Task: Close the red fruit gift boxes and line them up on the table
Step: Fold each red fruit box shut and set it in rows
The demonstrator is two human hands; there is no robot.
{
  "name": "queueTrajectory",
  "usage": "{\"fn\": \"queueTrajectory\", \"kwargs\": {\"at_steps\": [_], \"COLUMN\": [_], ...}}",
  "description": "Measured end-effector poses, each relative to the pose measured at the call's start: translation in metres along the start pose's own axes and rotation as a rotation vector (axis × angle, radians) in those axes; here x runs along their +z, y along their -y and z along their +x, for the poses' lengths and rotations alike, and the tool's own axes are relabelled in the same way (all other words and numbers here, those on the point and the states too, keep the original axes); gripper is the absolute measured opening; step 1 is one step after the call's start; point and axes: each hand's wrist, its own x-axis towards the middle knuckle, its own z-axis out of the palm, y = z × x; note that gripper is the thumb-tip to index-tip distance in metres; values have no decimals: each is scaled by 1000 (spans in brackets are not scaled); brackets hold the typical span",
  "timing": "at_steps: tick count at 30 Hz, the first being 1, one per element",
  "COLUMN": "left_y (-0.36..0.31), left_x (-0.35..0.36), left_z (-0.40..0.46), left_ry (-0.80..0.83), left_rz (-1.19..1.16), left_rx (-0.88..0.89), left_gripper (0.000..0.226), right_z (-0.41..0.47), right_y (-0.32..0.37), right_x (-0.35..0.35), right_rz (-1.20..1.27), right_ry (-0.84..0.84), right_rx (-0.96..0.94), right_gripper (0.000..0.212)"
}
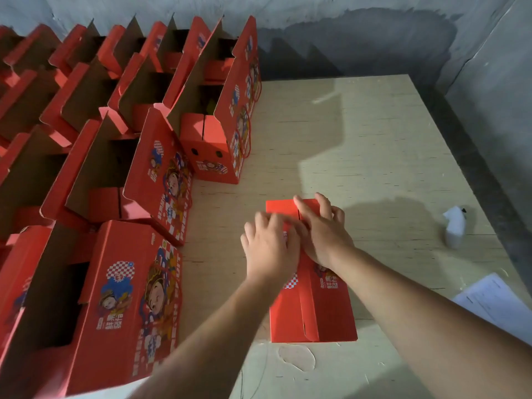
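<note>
A red fruit gift box [312, 309] stands on the wooden table [359, 145] in front of me, its top flaps folded down flat. My left hand [269, 246] lies on the left flap with fingers spread and slightly blurred. My right hand [321, 230] presses on the right flap beside it, fingers straight and pointing away. Several more red gift boxes [149, 174] with their tops open stand in rows across the left of the table, cartoon faces printed on their sides.
A white spray bottle [454, 226] lies near the table's right edge. White paper sheets [492, 303] sit at the near right. Grey concrete walls [345, 38] close off the back and right. Bare tabletop lies between the rows and the right edge.
</note>
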Motion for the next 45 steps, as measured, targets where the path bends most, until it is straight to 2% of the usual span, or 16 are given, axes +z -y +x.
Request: {"fn": "queueTrajectory", "kwargs": {"at_steps": [4, 6, 8, 10, 13, 16, 17, 20, 22, 25, 28, 32, 37, 41, 45], "left_y": [-16, -26, -35, -39, -29, -2, 3, 1, 0, 7, 12, 10, 17, 19, 19], "left_x": [1, 4, 3, 5, 7, 4, 4, 10, 13, 12, 16, 25, 22, 24, 24], "left_z": [-97, -105, -102, -105, -116, -117, -117, -118, -116, -115, -120, -119, -120, -122, -120], "left_ry": [192, 218, 161, 139, 119, -73, -93, 4, 42, 87, 83, 58, 56, 88, 91], "left_rz": [144, 103, -57, -281, -485, -786, -765, -433, -296, -118, 82, 136, 126, 204, 217], "left_rx": [45, 8, 33, 56, 54, -104, -99, 46, 72, 87, 155, 134, 168, 218, 211], "left_gripper": [65, 70, 63, 54, 40, 34, 35, 51, 61, 56, 62, 60, 59, 74, 65], "right_z": [-2, -12, -30, -46, -48, -45, -46, -49, -52, -56, -59, -63, -66, -63, -65], "right_y": [3, -3, -13, -13, 0, 11, 10, 4, 3, 2, -2, 6, 13, 9, 16], "right_x": [-13, -21, -24, -20, -12, -7, -6, -7, -7, -11, -16, -8, 7, 12, 17], "right_rz": [225, 377, 439, 450, 468, 311, 286, 319, 314, 316, 297, 156, 101, 91, 16], "right_ry": [-112, -96, 36, 165, 173, 194, 194, 174, 132, 28, 43, 94, 17, -9, -79], "right_rx": [-5, 112, 234, 291, 335, 321, 303, 241, 217, 159, 111, 144, 197, 184, 214], "right_gripper": [54, 69, 96, 109, 130, 142, 140, 120, 108, 90, 86, 85, 71, 61, 57]}}
